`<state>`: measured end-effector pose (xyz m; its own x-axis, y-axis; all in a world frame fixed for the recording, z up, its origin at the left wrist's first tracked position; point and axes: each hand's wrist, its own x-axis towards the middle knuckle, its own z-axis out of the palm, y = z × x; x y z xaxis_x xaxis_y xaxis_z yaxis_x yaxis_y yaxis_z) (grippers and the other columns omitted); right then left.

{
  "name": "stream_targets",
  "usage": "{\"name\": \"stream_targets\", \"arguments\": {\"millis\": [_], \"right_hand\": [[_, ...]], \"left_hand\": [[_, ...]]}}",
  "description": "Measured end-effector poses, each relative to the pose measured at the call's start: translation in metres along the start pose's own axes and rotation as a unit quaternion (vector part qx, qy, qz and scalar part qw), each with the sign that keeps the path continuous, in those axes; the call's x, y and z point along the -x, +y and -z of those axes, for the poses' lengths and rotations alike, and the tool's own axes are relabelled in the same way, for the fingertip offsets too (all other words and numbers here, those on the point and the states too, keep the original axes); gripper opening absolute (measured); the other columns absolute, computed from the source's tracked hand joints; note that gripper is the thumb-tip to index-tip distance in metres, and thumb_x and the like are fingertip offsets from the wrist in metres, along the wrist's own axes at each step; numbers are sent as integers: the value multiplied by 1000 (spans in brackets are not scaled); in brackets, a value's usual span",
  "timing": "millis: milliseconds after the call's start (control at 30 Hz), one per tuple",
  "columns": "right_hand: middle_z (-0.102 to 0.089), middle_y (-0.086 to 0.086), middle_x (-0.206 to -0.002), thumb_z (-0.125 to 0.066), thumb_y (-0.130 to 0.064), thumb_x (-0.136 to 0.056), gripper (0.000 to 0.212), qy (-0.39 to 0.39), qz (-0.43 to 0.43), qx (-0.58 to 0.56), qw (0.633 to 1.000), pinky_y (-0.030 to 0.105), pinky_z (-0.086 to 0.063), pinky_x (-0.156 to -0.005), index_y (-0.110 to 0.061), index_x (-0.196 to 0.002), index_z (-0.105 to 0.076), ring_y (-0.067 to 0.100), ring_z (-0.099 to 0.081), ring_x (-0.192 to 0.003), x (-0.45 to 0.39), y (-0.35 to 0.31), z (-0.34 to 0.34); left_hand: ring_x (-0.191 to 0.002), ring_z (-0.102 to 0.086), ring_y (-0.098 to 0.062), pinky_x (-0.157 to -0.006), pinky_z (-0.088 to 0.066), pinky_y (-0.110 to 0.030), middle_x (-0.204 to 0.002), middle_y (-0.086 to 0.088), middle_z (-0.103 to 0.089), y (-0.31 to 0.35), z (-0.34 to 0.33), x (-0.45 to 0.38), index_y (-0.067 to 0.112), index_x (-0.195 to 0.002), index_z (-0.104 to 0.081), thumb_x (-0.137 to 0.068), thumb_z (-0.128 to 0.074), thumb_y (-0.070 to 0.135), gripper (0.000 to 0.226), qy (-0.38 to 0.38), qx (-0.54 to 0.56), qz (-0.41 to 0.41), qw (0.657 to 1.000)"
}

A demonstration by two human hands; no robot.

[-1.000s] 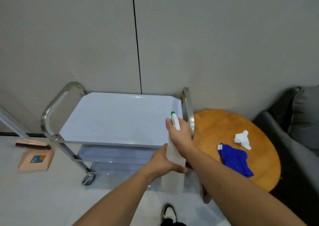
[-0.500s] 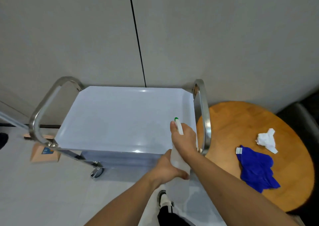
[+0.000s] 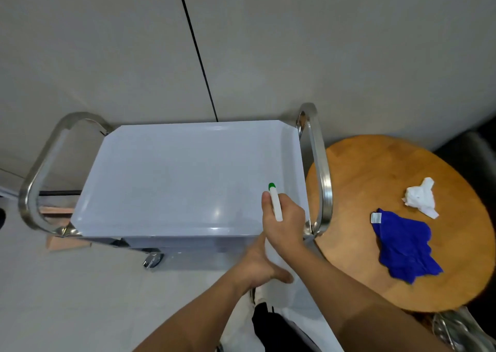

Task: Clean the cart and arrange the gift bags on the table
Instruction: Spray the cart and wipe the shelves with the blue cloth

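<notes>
Here the cart (image 3: 171, 179) top gleams pale (metal handles).

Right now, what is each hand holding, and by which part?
Both hold the white green-tipped spray bottle: right hand round its head, left hand round its body.

Bright, even indoor light, pretty soft overall

Glare spots sit on the cart (image 3: 171, 179) top near its front edge, and the wide lens bends the wall seam (image 3: 197, 51). The desk (image 3: 375, 169) edge smears at lower right; shadows stay faint.
</notes>
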<state>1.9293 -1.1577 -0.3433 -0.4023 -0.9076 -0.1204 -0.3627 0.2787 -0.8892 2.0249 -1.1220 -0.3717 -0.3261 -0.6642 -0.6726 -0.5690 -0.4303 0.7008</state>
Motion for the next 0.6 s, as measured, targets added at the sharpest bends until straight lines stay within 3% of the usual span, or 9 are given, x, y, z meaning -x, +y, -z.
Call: {"name": "stream_targets", "arguments": {"millis": [133, 267, 367, 533, 600], "right_hand": [[-53, -4, -57, -55, -43, -101, 42, -10, -46, 64, 997, 19, -31, -51, -22, -64, -52, 7, -51, -54, 4, 2, -1], [-56, -1, -58, -55, -43, -101, 44, -8, -53, 62, 997, 23, -34, -52, -18, -65, -56, 11, -55, -56, 12, 8, -9], [-59, 2, -60, -51, -48, -101, 49, -15, -71, 96, 993, 24, -35, -52, -15, -66, -59, 13, -58, -57, 17, 12, -13], [-60, 1, -66, -52, -44, -102, 41, -10, -95, 47, 994, 27, -46, -60, -15, -75, -62, 13, -60, -64, 17, 13, -22], [-58, 2, -63, -50, -45, -102, 46, -20, -94, 67, 993, 27, -42, -57, -15, -69, -59, 13, -58, -61, 13, 14, -24]], "left_hand": [[-107, -57, -6, -91, -55, -29, -111, 21, -62, -10, -4, 6, 47, -117, -51, -59, -97, 21, 78, -30, 20, 1, 999], [-106, -56, -5, -90, -53, -29, -113, 18, -63, -19, -3, 11, 49, -109, -50, -62, -95, 18, 73, -54, 22, -3, 998], [-112, -57, -13, -98, -54, -39, -116, 15, -63, -26, -1, 13, 45, -117, -53, -58, -97, 23, 77, -61, 17, 3, 998], [-114, -54, -15, -94, -53, -35, -117, 16, -59, -30, 6, 11, 45, -125, -47, -60, -97, 26, 84, -67, 7, 7, 998], [-113, -56, -15, -96, -54, -37, -118, 14, -61, -32, 9, 8, 45, -125, -49, -59, -97, 27, 84, -71, 9, 12, 997]]}}
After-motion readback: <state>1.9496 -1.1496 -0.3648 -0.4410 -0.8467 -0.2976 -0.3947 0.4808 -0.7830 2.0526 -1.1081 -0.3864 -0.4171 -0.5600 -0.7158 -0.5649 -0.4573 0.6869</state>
